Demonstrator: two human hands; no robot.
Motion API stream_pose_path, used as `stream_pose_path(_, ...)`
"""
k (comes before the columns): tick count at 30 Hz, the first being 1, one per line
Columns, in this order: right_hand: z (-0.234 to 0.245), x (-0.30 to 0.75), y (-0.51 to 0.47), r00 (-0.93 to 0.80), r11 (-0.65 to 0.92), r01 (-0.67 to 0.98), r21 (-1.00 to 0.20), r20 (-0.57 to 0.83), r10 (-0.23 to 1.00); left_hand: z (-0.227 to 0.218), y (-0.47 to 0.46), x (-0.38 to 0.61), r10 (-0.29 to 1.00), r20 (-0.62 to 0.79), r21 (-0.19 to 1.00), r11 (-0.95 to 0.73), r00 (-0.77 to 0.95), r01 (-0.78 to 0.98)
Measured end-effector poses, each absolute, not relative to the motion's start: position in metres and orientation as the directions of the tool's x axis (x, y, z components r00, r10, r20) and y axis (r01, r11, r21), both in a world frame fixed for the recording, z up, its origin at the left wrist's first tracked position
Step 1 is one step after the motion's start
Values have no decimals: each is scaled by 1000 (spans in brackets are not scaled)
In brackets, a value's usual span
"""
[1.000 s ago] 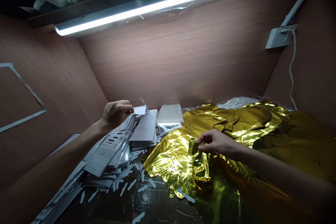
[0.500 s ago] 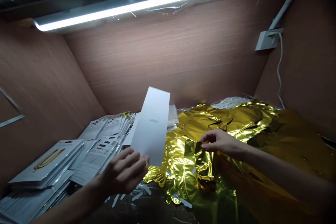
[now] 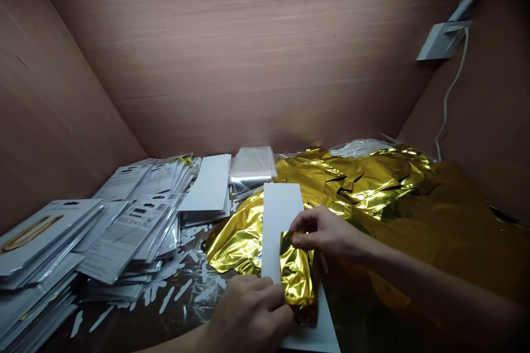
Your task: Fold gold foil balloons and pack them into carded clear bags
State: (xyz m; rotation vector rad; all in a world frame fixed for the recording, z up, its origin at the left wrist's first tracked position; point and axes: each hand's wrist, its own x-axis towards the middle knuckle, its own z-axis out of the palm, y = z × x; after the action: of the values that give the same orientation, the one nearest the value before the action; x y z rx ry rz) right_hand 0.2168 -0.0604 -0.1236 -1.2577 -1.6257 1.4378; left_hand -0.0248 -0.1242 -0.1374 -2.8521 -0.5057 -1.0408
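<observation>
A long white card [image 3: 282, 207] with a crease near its top lies in front of me, over the gold foil. On it rests a folded gold foil balloon [image 3: 296, 276], a small shiny packet. My right hand [image 3: 327, 231] pinches the packet's top edge between thumb and fingers. Curled at the card's left edge, my left hand [image 3: 252, 311] grips the card, its knuckles close to the packet's lower left corner. Its fingertips are partly hidden.
Several gold foil balloons [image 3: 372, 182] spread across the right and back. Stacks of packaged cards [image 3: 124, 231] stand at left, with blank white cards [image 3: 209, 185] and clear plastic bags [image 3: 253, 161] behind. White paper scraps [image 3: 168, 298] litter the table. A socket [image 3: 443, 39] with a cord hangs at right.
The white card has come down from its raised, tilted hold and lies flat. My right hand has brought the folded gold foil onto it. The view has tipped downward.
</observation>
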Motion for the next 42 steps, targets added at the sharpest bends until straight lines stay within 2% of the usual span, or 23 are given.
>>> stream_pose_path(3,-123,207,-65,-312,60,399,-915,-74,947,-124,-116,-32,350,663,199,-934,662,295)
stream_pose_path(5,-122,199,-69,-330,144,476,-868,-25,944,-119,-111,-32,393,658,246,-919,643,310)
stream_pose_path(9,-123,186,-79,-424,302,520,-799,65,903,-131,-105,-24,362,616,210,-932,700,297)
stream_pose_path(14,-120,192,-81,-580,564,581,-587,188,793,-154,-103,-23,280,623,128,-958,730,258)
stream_pose_path(16,-118,199,-76,-538,540,657,-526,174,825,-158,-103,-25,263,601,98,-961,754,257)
stream_pose_path(19,-120,208,-72,-344,366,838,-404,130,930,-162,-103,-28,241,558,39,-963,794,265)
stream_pose_path(22,-129,210,-71,-237,255,908,-331,94,967,-165,-105,-27,224,578,10,-963,784,268)
stream_pose_path(25,-138,211,-69,-222,262,880,-397,144,964,-163,-106,-27,238,582,9,-958,778,287)
stream_pose_path(28,-142,212,-60,-204,272,787,-553,184,962,-158,-103,-30,257,507,5,-955,823,295)
stream_pose_path(31,-143,213,-50,-94,146,706,-693,113,989,-156,-100,-34,251,478,-15,-956,842,293)
stream_pose_path(34,-145,212,-46,-16,57,643,-764,61,998,-157,-99,-35,244,477,-23,-957,844,290)
stream_pose_path(36,-146,212,-46,-27,39,573,-819,29,999,-158,-99,-34,237,473,-28,-959,849,284)
stream_pose_path(39,-145,212,-47,-63,-75,384,-920,-107,992,-159,-99,-34,232,462,-27,-961,856,275)
stream_pose_path(42,-137,214,-47,-174,-154,276,-949,-207,963,-159,-97,-35,226,462,-20,-964,858,265)
